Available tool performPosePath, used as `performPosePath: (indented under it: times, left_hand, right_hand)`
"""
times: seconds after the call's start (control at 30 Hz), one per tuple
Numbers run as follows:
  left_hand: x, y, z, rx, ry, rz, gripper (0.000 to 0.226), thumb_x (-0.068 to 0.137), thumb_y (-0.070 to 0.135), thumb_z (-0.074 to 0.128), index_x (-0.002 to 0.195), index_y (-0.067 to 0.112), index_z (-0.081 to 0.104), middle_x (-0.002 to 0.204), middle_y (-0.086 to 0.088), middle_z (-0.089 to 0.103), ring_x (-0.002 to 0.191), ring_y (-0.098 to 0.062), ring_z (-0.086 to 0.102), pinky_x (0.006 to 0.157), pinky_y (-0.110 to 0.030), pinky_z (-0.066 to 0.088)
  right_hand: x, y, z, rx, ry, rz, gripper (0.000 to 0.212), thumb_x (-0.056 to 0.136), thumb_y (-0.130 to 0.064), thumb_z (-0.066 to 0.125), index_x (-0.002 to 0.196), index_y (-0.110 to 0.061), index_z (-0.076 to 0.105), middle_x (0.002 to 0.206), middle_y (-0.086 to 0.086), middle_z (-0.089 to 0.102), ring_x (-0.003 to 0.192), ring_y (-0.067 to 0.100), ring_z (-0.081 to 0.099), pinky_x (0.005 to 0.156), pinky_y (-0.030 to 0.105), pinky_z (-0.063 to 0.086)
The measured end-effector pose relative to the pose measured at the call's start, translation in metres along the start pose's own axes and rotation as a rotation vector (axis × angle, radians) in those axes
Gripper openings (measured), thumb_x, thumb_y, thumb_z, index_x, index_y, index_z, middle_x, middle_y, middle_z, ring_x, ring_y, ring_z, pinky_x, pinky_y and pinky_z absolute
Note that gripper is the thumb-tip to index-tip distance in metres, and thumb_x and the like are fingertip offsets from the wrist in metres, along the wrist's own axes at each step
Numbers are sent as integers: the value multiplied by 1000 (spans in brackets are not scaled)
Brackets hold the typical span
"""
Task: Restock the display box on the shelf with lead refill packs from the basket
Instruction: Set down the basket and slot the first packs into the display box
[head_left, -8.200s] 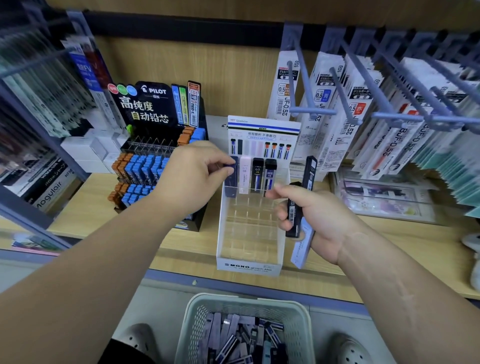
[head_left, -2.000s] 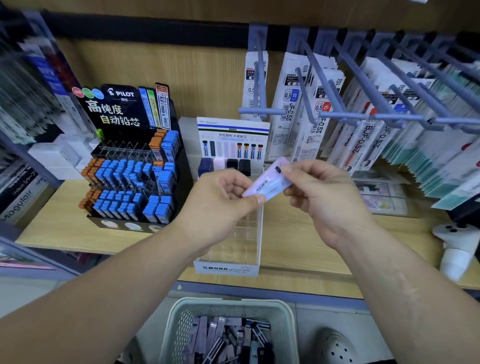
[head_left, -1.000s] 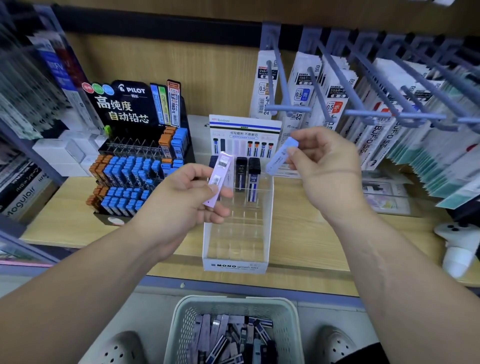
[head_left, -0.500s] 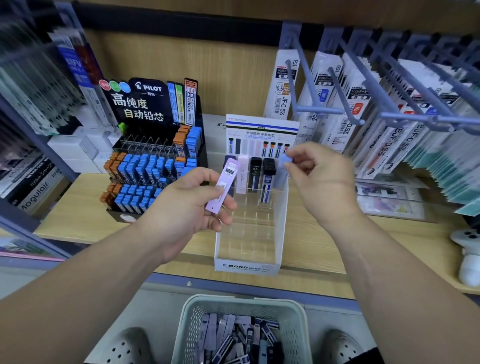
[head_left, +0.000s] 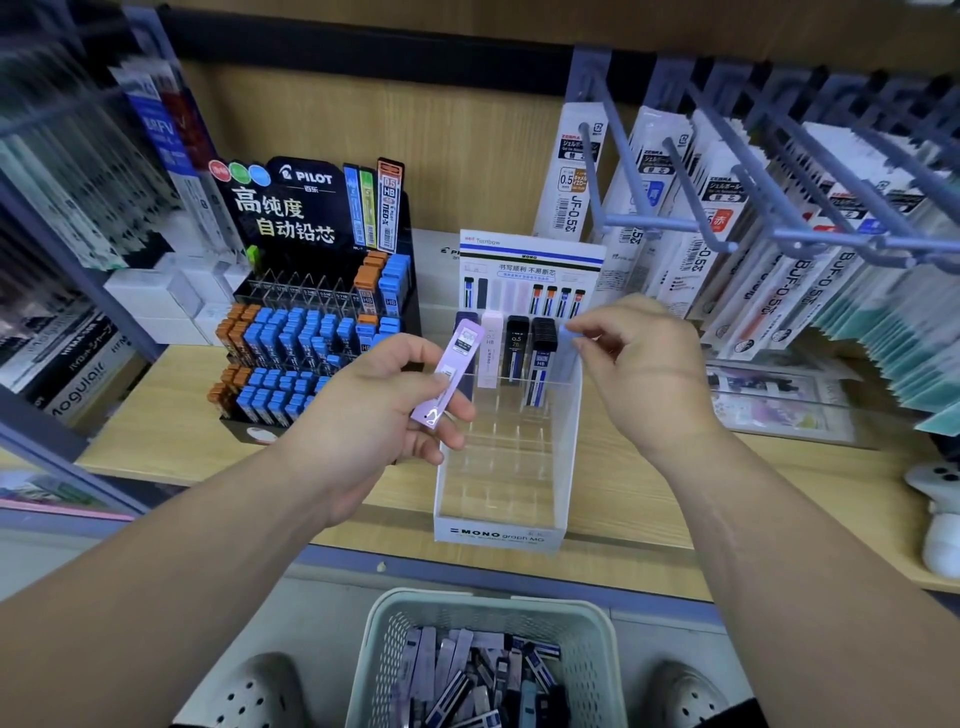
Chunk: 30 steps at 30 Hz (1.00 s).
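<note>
Right hand (head_left: 639, 374), centre-right of frame, pinches the top of a pale blue pack (head_left: 565, 358) between thumb and forefinger, at the far-right slot of the back row in the display box (head_left: 498, 532), which sits mid-frame on the shelf (head_left: 649, 499). Left hand (head_left: 384, 415), centre-left, has fingers curled round a lilac pack (head_left: 449, 371), tilted, just in front of the box's back-left corner and above the slots. Back row already has four packs upright: navy, pale pink, two black. Blue one makes five, can't tell if its foot is on the floor of the box yet. Rows nearer me are just bare clear dividers, so I'd call the job early. Basket (head_left: 488, 613) is bottom centre, below the shelf edge, with plenty of packs in it. For this step: hold the blue pack vertical, feed it straight down between the black pack and the box's right wall, label facing out, release only when it bottoms out. Dividers look thin and clear, so a skewed entry would likely hang on one or knock the neighbour over. A light pinch at the top should do, the pack looks small and stiff. Lilac goes next, probably starting the second row from the left; keep it off the Pilot stand (head_left: 311, 332) just left of the box
</note>
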<state>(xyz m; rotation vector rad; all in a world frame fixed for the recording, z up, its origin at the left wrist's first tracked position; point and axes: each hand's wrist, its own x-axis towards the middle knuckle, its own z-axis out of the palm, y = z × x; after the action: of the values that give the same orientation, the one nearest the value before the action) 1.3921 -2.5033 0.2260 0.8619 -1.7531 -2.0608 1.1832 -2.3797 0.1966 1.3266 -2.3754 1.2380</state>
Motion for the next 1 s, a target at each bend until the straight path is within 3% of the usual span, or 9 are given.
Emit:
performPosePath:
  times: [0.13, 0.27, 0.4, 0.53, 0.67, 0.77, 0.9, 1.0]
  left_hand:
    - [0, 0, 1, -13, 21, -2, 15, 103, 12, 44, 106, 7, 58, 87, -21, 69, 64, -28, 59, 55, -35, 45]
    - [1, 0, 2, -2, 63, 27, 16, 103, 11, 44, 100, 8, 59, 88, -17, 71, 65, -25, 61, 58, -36, 46]
    - [1, -1, 5, 99, 109, 134, 5, 99, 7, 54, 99, 8, 60, 88, -11, 74, 71, -23, 68, 62, -34, 54]
    - [-2, -6, 12, 228, 103, 294, 11, 91, 3, 66, 87, 13, 63, 86, -16, 71, 74, -27, 70, 64, -35, 56]
    - [-1, -18, 10, 412, 137, 382, 24, 79, 10, 80, 76, 23, 59, 73, -17, 64, 57, -26, 54, 56, -42, 48]
    - [0, -21, 11, 488, 170, 419, 30, 72, 12, 83, 79, 22, 56, 74, -6, 62, 68, -29, 59, 63, -49, 54]
    - [1, -23, 0, 730, 244, 481, 33, 73, 26, 83, 90, 27, 55, 83, 9, 59, 79, -12, 56, 68, -27, 48]
    - [6, -24, -12, 671, 253, 329, 26, 84, 19, 70, 102, 29, 55, 87, 7, 62, 79, -13, 60, 73, -35, 53]
  right_hand:
    - [0, -1, -2, -14, -18, 39, 17, 89, -12, 72, 102, -20, 79, 94, -1, 64, 79, 18, 61, 79, 37, 54]
    - [-2, -10, -7, 42, 25, 76, 18, 89, -14, 69, 103, -23, 76, 86, -10, 63, 71, 10, 59, 79, 36, 55]
    - [-8, -39, -12, 392, -37, 254, 13, 91, -24, 71, 80, -30, 74, 71, -5, 71, 68, 16, 69, 65, 32, 55]
    - [-24, -63, -4, 639, -208, 336, 3, 84, -20, 80, 84, -21, 77, 68, 1, 73, 61, 15, 69, 55, 23, 49]
    - [-29, -68, 8, 765, -195, 415, 13, 82, -6, 79, 89, -16, 75, 74, 6, 75, 65, 19, 68, 60, 28, 53]
    - [-28, -72, 10, 753, -194, 454, 18, 83, 0, 77, 92, -15, 72, 77, 9, 74, 65, 22, 68, 62, 29, 56]
    - [-22, -65, 10, 466, -143, 302, 21, 83, -5, 78, 87, -25, 73, 78, 2, 74, 70, 22, 71, 67, 36, 60]
    - [-19, -61, 13, 348, -138, 230, 26, 84, -7, 75, 84, -32, 71, 76, -8, 73, 71, 10, 70, 71, 33, 60]
